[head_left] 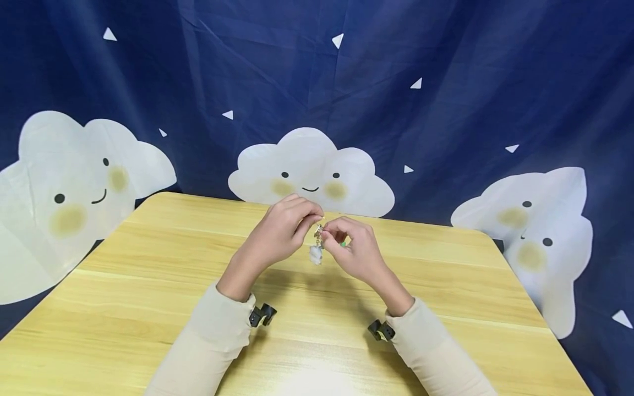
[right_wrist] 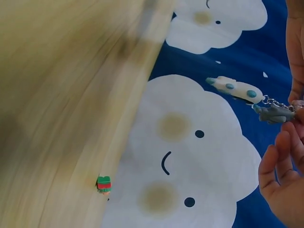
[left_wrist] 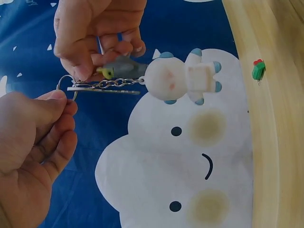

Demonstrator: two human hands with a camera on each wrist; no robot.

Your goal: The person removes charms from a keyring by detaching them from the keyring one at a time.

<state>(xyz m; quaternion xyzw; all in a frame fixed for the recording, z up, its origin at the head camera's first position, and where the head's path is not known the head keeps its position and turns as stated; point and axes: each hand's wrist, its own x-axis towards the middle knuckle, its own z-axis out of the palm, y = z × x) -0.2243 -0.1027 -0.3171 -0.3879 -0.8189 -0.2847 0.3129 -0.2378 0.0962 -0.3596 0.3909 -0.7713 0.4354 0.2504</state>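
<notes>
Both hands meet over the table around a keychain's metal split ring [left_wrist: 67,86]. Thumb and finger of my left hand [head_left: 283,231] pinch the ring. From the other side my right hand [head_left: 355,248] pinches beside the ring, near the grey charm [left_wrist: 126,68], whose yellow-green end lies by its fingertips. A white figurine with blue ears and feet [left_wrist: 166,80] hangs from the ring by a short silver chain [left_wrist: 116,82]. Alongside the chain runs a thin flat metal piece [left_wrist: 107,90], seen edge-on. Fingers partly hide the attachment points.
A small green and red charm [left_wrist: 259,71] lies on the wooden table [head_left: 148,313], near its far edge; in the head view the right hand mostly covers it. Behind the table hangs a dark blue cloth [head_left: 277,71] with smiling clouds. Each cuff carries a small black camera [head_left: 262,315].
</notes>
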